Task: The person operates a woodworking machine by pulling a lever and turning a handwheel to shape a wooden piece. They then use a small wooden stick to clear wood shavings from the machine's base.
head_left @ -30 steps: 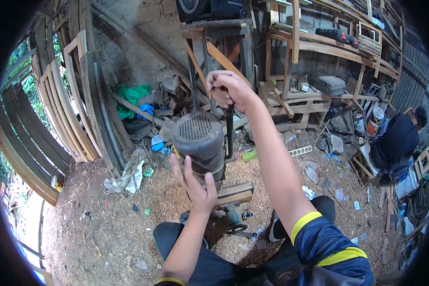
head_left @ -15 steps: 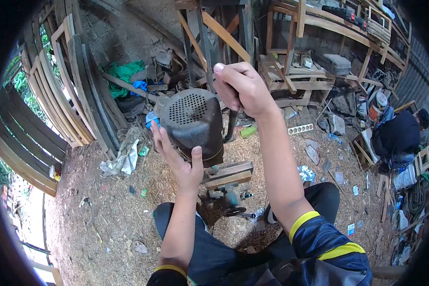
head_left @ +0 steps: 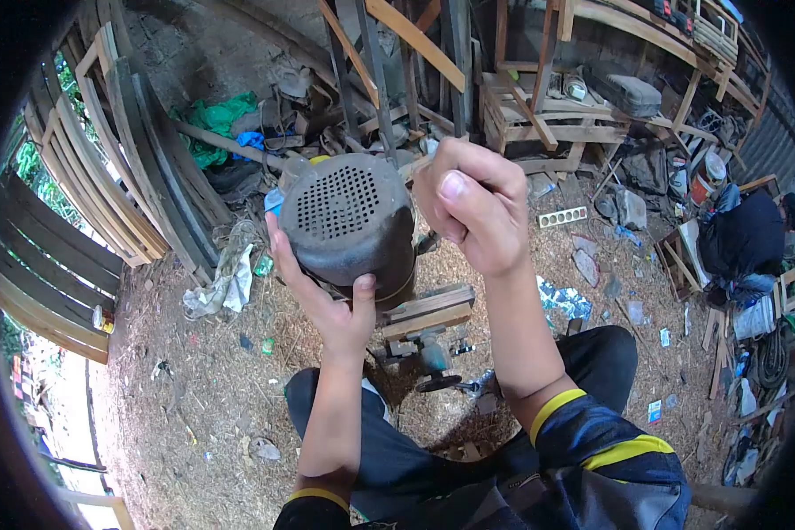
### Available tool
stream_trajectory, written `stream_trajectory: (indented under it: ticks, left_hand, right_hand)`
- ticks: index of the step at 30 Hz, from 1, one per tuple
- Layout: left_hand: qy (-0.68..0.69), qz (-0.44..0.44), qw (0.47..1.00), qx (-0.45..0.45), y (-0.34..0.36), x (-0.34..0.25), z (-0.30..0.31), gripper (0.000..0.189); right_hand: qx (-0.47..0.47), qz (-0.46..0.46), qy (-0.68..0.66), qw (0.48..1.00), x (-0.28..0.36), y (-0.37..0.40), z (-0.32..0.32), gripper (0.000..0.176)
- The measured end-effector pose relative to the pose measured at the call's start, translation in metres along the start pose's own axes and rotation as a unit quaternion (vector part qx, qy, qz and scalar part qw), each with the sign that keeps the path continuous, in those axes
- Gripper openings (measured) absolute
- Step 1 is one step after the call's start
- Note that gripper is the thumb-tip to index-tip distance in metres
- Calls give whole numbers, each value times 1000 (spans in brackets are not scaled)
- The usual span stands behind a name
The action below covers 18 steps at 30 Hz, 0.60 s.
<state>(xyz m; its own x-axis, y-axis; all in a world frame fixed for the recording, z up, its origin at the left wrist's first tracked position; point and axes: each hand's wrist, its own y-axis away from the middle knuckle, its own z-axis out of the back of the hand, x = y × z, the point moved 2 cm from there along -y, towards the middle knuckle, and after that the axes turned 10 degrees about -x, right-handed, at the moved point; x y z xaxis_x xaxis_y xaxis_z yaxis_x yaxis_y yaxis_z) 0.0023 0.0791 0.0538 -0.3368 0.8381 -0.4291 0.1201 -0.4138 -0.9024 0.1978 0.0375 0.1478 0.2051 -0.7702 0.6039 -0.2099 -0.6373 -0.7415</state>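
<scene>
- Wooden blocks (head_left: 431,320) are right of the left grip (head_left: 337,318), a handwheel (head_left: 438,383) lower right; a socket strip (head_left: 563,217) lies right of the right grip (head_left: 479,210).
- Drum-shaped housing (head_left: 353,243): between both grips, against the left one's spread fingers (head_left: 293,269); whether the curled right grip pinches anything, I cannot tell.
- Dark surface, round perforated top (head_left: 336,203).

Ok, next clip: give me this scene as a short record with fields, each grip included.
Left grip: open, cupped at the near side of the machine; firm contact uncertain
Right grip: closed in a fist, right of the machine; anything inside is hidden
Machine: dark, rounded, with a pattern of holes in its top
Nearer the wearer: wood pieces, handwheel
Floor: littered; power strip lies at the right
Far right: another person
</scene>
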Motion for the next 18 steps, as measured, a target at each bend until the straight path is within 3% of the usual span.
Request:
stream_trajectory:
  ticks: [4, 8, 18]
  left_hand:
    - [-13, -16, 1000, 7, -3, 2, -1, 115]
    - [58, 50, 997, 13, -1, 7, -4, 129]
    - [43, 106, 993, 35, 1, -11, -5, 131]
  right_hand:
    - [-4, 25, 3, 1000, 1, 5, 1, 30]
    - [-1, 37, -8, 999, 3, 10, 1, 33]
    - [-2, 28, 10, 1000, 12, 21, -1, 33]
